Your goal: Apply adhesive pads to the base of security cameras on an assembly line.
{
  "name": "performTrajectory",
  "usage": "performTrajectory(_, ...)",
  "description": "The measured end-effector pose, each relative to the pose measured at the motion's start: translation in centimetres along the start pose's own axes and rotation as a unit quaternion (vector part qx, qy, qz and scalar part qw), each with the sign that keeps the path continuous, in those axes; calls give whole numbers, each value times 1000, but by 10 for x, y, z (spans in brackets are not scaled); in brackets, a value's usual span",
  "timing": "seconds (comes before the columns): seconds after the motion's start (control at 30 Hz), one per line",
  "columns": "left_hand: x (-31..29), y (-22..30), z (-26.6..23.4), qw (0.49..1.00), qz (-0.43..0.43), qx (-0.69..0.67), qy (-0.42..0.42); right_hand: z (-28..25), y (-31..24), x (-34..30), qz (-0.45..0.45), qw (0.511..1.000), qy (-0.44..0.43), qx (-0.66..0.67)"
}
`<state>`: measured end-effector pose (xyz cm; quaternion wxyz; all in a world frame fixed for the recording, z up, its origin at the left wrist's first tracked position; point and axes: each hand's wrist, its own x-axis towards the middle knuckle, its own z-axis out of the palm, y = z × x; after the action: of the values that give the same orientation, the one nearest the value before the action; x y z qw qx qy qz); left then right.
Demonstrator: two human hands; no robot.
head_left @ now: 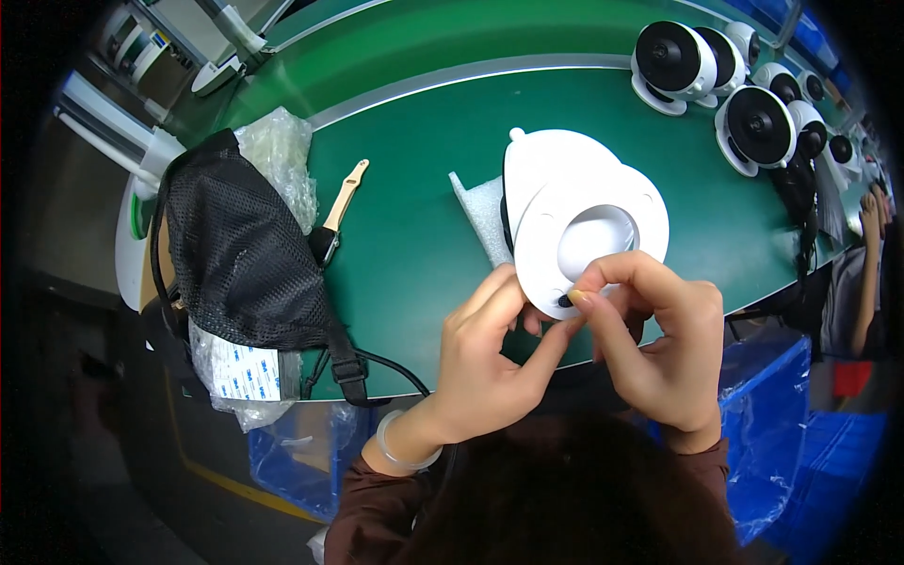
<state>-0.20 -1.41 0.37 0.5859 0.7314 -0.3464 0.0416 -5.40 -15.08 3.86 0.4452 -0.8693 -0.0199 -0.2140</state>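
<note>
A white device with a rounded head and a ring-shaped base (537,250) lies tipped over on the green table, its base underside facing up. My left hand (485,363) is closed on the base's near left edge, thumb and fingers around the rim. With thumb and forefinger my right hand (664,339) pinches a small black round pad (565,301), which sits at a shallow recess near the base's rim. Under the head's left side is a piece of white foam (483,217).
At the left lie a black mesh bag (245,254), clear plastic bags (282,155) and a wooden-handled brush (346,198). Several white devices with black round faces (669,58) stand at the far right. Another person's arm (868,264) shows at the right edge. Blue plastic-lined bins (767,424) stand below the table.
</note>
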Motion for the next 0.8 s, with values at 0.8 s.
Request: performTrajectory(0.8,-1,2,2,1000,1,1,-2,7,-3,-1,-28,999,27,-7)
